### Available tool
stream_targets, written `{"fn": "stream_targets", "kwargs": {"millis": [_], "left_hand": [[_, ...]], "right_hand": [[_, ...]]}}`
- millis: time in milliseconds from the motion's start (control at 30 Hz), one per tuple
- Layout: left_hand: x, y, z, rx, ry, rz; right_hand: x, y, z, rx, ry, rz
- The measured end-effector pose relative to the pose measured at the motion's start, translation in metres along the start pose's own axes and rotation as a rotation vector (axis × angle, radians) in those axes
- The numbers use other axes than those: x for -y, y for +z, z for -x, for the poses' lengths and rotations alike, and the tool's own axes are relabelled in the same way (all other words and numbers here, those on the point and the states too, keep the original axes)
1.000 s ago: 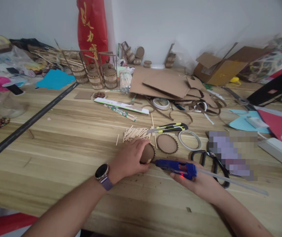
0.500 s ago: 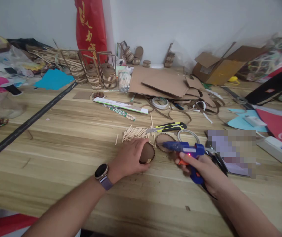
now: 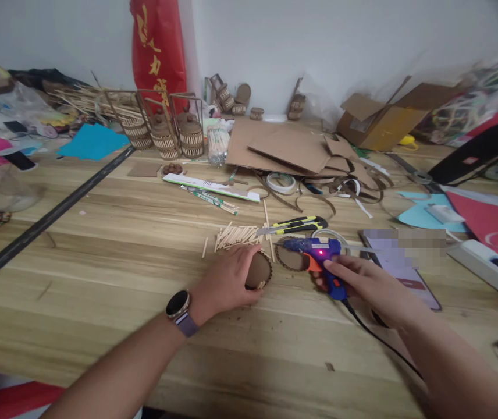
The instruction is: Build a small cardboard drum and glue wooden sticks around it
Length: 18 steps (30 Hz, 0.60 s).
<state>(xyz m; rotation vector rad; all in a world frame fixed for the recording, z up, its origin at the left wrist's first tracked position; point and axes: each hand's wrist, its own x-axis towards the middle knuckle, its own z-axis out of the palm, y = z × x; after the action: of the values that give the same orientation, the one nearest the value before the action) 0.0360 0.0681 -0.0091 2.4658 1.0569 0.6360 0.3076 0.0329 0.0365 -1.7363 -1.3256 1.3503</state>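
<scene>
The left hand (image 3: 227,276) curls around a toothed disc (image 3: 258,269) near 6 o'clock in view, while the right hand (image 3: 366,282) grips a glue gun (image 3: 316,247), pointing toward 9 o'clock and partly covering a second disc (image 3: 290,259). From the first disc, sticks (image 3: 238,235) lie at 11 o'clock, a cutter (image 3: 302,223) between 1 and 2; farther off, cardboard (image 3: 288,151) sits just past 12, small baskets (image 3: 166,144) at 11.

The table (image 3: 231,361) bears sticks (image 3: 237,235), a cutter (image 3: 303,224), a disc (image 3: 290,260), a phone (image 3: 399,270), cardboard (image 3: 286,148), blue paper (image 3: 94,141), baskets (image 3: 192,139) and a box (image 3: 384,121).
</scene>
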Motion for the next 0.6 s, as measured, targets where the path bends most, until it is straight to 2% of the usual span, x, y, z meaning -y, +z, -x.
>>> {"fn": "stream_targets", "kwargs": {"millis": [67, 133, 200, 267, 300, 333, 433, 467, 600], "left_hand": [[0.000, 0.000, 0.000, 0.006, 0.002, 0.007], [-0.001, -0.001, -0.001, 0.012, -0.005, 0.014], [-0.002, -0.001, -0.001, 0.024, -0.017, 0.019], [-0.002, -0.001, -0.001, 0.030, -0.023, 0.024], [-0.001, 0.000, -0.001, 0.030, -0.023, 0.027], [-0.001, 0.000, -0.001, 0.029, -0.020, 0.030], [0.000, 0.001, -0.001, 0.021, -0.020, 0.035], [0.000, 0.001, -0.001, 0.024, -0.023, 0.037], [-0.001, 0.001, -0.001, 0.049, -0.032, 0.053]], "right_hand": [[0.004, -0.008, 0.000, -0.068, -0.055, 0.389], [0.010, -0.014, 0.000, -0.189, -0.085, 0.719], [0.018, -0.014, -0.003, -0.328, -0.157, 0.936], [0.032, -0.006, -0.011, -0.399, -0.323, 1.063], [0.040, 0.000, -0.017, -0.381, -0.434, 1.098], [0.048, 0.008, -0.024, -0.302, -0.552, 1.112], [0.072, 0.036, -0.053, 0.040, -0.823, 1.151], [0.078, 0.046, -0.063, 0.144, -0.870, 1.180], [0.091, 0.078, -0.099, 0.267, -0.893, 1.230]]}}
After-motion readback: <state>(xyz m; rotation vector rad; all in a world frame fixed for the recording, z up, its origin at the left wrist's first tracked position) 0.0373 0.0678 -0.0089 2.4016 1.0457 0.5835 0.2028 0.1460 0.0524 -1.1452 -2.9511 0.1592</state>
